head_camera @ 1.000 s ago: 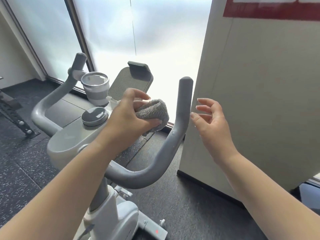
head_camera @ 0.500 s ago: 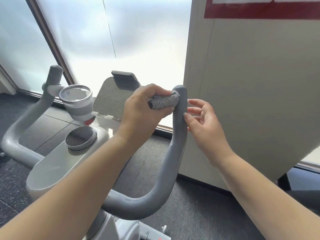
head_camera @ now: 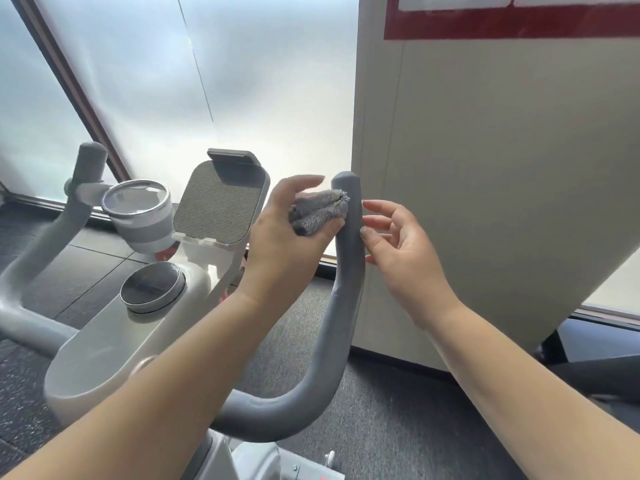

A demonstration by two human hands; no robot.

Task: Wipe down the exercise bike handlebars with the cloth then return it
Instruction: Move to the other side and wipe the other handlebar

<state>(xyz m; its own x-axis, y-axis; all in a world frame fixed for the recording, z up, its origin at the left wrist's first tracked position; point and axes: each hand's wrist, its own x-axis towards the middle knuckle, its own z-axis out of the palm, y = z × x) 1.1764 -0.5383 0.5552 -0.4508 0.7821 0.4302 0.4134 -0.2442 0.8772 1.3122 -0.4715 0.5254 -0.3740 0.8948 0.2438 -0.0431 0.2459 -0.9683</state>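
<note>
The exercise bike's grey right handlebar [head_camera: 346,285] curves up to a rounded tip in the middle of the view. My left hand [head_camera: 280,233] holds a bunched grey cloth [head_camera: 320,211] and presses it against the left side of the bar just below the tip. My right hand [head_camera: 403,251] is on the bar's right side, fingers spread, with fingertips touching or nearly touching the grip. The left handlebar [head_camera: 81,188] rises at the far left.
A white console [head_camera: 104,351] carries a round dial [head_camera: 152,287], a mesh tablet holder [head_camera: 218,202] and a grey cup [head_camera: 140,211] in its holder. A beige panel [head_camera: 502,185] stands close on the right. Frosted windows are behind; dark rubber flooring lies below.
My left hand carried the cloth from mid-air to the upper right handlebar and now rubs it slightly lower. My right hand moved in to the bar's other side.
</note>
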